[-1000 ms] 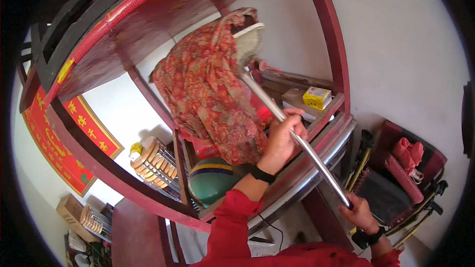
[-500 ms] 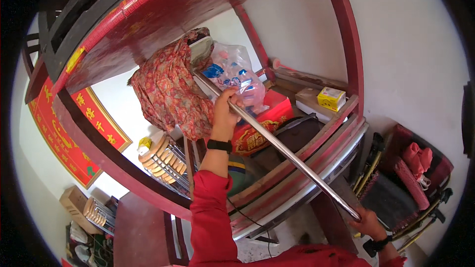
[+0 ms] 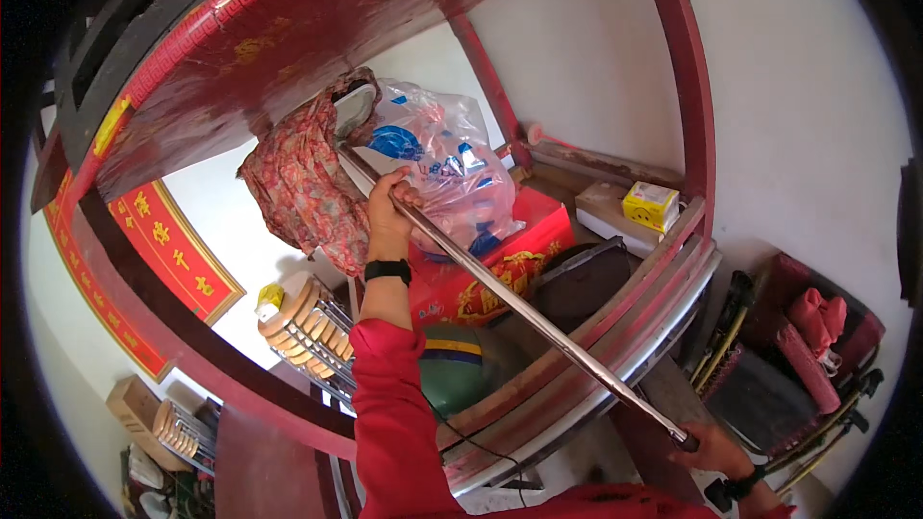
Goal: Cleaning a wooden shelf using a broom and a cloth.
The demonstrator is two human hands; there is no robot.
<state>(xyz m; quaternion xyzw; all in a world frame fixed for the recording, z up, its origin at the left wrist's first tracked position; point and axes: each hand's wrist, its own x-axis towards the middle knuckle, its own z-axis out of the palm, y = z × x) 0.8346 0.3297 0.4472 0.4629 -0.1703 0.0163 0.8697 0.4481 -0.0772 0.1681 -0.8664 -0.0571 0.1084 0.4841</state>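
A long shiny metal pole (image 3: 527, 309) slants across the view from upper left to lower right. My left hand (image 3: 389, 211) is wrapped round it near its far end. At the lower end my right hand (image 3: 716, 452) grips the pole by its dark tip, its fingers partly hidden. The far end meets a red floral cloth (image 3: 303, 183) draped over something; a pale rounded edge shows at its top. Beside the cloth and behind my left hand sits a clear plastic bag (image 3: 452, 178) with blue prints and pinkish contents.
A red wooden bed-like frame (image 3: 694, 86) surrounds the pole, with posts and a front rail. Inside lie a red box (image 3: 538, 231), a dark bag (image 3: 582, 279), a green rounded object (image 3: 461, 370) and a yellow box (image 3: 651, 206). Stacked stools (image 3: 308, 322) stand left, a folding chair (image 3: 769, 394) right.
The pole's far end, my left hand and the floral cloth have shifted left. More of the plastic bag, red box and green object now shows. My right hand stays at the pole's lower end.
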